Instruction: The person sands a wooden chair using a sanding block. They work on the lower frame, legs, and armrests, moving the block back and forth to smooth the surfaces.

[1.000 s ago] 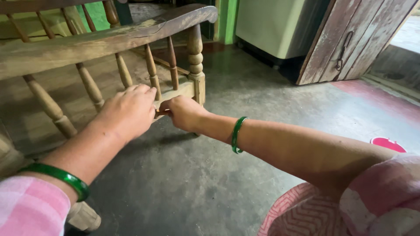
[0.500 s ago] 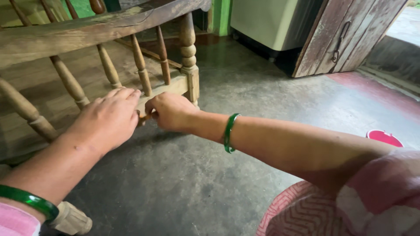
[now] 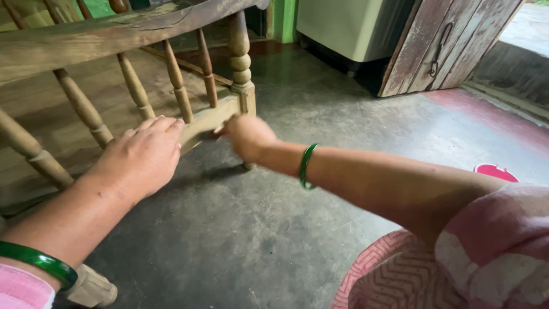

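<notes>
The wooden bench (image 3: pixel 114 34) fills the upper left of the frame, cut off by the top and left edges, and its lower rail (image 3: pixel 214 117) sits at centre left between both hands. The left hand (image 3: pixel 140 157) lies flat and open, palm down, its fingertips on the rail's edge, while the right hand (image 3: pixel 247 136) is blurred and curled against the rail's end near the corner post (image 3: pixel 241 63); whether it grips anything there cannot be made out. A pale cabinet (image 3: pixel 354 26) at the top is cut off, its contents unseen.
</notes>
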